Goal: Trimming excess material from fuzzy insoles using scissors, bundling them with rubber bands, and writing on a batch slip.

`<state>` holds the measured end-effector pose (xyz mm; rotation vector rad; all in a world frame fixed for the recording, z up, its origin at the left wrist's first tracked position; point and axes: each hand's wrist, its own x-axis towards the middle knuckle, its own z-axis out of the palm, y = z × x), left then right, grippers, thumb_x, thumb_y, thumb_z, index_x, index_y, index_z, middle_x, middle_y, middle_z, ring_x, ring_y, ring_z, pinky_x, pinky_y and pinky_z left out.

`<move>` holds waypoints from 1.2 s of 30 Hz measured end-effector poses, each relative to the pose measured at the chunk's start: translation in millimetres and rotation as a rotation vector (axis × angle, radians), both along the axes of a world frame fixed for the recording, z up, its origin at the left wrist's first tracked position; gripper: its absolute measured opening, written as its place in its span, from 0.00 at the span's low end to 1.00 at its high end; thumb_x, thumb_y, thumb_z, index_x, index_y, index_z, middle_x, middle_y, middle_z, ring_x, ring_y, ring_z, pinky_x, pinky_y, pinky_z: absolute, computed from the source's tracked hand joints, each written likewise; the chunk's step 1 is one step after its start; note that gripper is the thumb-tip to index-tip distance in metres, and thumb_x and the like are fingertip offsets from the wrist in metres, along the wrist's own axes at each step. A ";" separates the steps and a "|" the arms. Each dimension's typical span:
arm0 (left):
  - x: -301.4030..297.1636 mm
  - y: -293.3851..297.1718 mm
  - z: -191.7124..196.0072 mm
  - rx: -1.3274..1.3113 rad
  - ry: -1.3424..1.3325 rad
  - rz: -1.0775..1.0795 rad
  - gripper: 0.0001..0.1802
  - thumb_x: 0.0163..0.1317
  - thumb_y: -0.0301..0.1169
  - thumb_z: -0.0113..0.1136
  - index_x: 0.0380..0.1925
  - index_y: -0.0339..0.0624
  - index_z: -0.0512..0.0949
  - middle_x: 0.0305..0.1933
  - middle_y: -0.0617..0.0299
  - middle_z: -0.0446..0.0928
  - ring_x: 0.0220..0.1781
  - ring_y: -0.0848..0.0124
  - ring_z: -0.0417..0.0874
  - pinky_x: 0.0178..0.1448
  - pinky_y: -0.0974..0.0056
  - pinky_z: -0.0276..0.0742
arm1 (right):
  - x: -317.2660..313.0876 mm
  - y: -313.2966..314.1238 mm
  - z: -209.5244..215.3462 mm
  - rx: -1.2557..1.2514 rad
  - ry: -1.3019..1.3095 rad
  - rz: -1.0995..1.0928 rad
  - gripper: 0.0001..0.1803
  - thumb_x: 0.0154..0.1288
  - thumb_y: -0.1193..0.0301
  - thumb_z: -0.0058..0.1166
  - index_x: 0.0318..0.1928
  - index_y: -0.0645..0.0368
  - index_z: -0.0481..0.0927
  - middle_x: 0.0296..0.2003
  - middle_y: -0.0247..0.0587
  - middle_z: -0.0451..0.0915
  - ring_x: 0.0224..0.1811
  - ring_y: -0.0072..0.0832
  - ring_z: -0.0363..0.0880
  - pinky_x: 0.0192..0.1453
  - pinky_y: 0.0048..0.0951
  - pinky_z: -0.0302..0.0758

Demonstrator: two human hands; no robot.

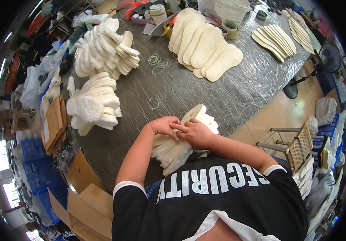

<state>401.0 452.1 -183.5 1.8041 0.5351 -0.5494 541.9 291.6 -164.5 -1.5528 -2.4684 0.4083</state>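
A bundle of cream, fleecy insoles (172,157) lies at the table's near edge, close against my body. My left hand (165,127) is closed at the bundle's middle, fingers bent. From the other side my right hand (197,134) closes over the same spot, its fingertips meeting those of the left. Whether a thin band sits between the fingers is too small to tell. Beyond the hands, the top insole (194,113) shows its smooth pale face. A loose rubber band (153,103) lies just past the left hand, with several more rubber bands (157,63) farther off.
Fleecy insole piles (96,102) (104,52) stand at the left. Flat insoles (205,46) fan out at the back, with more rows (275,41) at right. A white bucket (231,11) and tape roll (231,29) stand behind. An open carton (86,209) sits lower left, a stool (297,148) right.
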 end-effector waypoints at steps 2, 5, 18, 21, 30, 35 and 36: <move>0.9 -1.9 -16.8 -0.338 -0.005 0.085 0.37 0.29 0.20 0.74 0.46 0.38 0.71 0.43 0.62 0.74 0.46 0.71 0.75 0.51 0.65 0.72 | 4.4 -1.4 -0.1 0.016 0.023 0.012 0.22 0.40 0.70 0.56 0.43 0.51 0.75 0.60 0.35 0.68 0.45 0.29 0.74 0.51 0.31 0.65; -5.1 -8.4 -30.6 -0.431 -0.087 0.128 0.38 0.31 0.23 0.75 0.47 0.37 0.69 0.44 0.60 0.74 0.46 0.70 0.74 0.52 0.66 0.71 | 11.7 -2.4 -2.4 0.043 0.051 0.052 0.23 0.39 0.70 0.57 0.43 0.50 0.74 0.57 0.33 0.70 0.44 0.29 0.74 0.51 0.31 0.65; -146.4 -40.2 -35.7 -0.537 0.013 0.830 0.12 0.62 0.37 0.56 0.35 0.38 0.76 0.23 0.62 0.75 0.21 0.73 0.74 0.27 0.70 0.70 | 35.5 2.3 11.9 -0.112 0.063 -0.066 0.34 0.37 0.69 0.62 0.52 0.46 0.69 0.41 0.32 0.76 0.46 0.32 0.74 0.53 0.35 0.66; -144.1 -50.3 -39.0 -0.414 -0.325 1.111 0.09 0.64 0.33 0.54 0.26 0.41 0.73 0.14 0.69 0.66 0.13 0.80 0.62 0.19 0.74 0.57 | 39.0 6.9 13.5 -0.153 0.007 0.019 0.34 0.38 0.70 0.62 0.53 0.47 0.69 0.43 0.34 0.75 0.47 0.33 0.74 0.53 0.35 0.66; -10.6 67.3 -14.8 -0.198 -0.578 1.280 0.09 0.62 0.30 0.55 0.34 0.33 0.76 0.22 0.64 0.75 0.25 0.75 0.74 0.29 0.68 0.71 | 24.1 8.5 11.9 -0.065 -0.067 0.083 0.29 0.44 0.71 0.57 0.53 0.50 0.70 0.44 0.38 0.75 0.47 0.35 0.74 0.54 0.34 0.65; -3.6 84.9 -28.4 0.882 -0.213 0.699 0.13 0.46 0.33 0.67 0.31 0.38 0.81 0.36 0.50 0.78 0.35 0.57 0.78 0.44 0.60 0.75 | 28.0 1.6 2.1 -0.046 -0.030 0.003 0.30 0.46 0.72 0.55 0.55 0.57 0.70 0.43 0.39 0.75 0.47 0.33 0.73 0.55 0.32 0.64; -0.7 67.7 -35.5 0.987 -0.136 0.594 0.13 0.39 0.34 0.69 0.27 0.42 0.82 0.37 0.51 0.78 0.40 0.54 0.76 0.46 0.57 0.74 | 30.9 1.9 1.6 -0.052 -0.015 0.005 0.27 0.46 0.72 0.55 0.51 0.60 0.72 0.42 0.38 0.76 0.48 0.33 0.73 0.54 0.32 0.64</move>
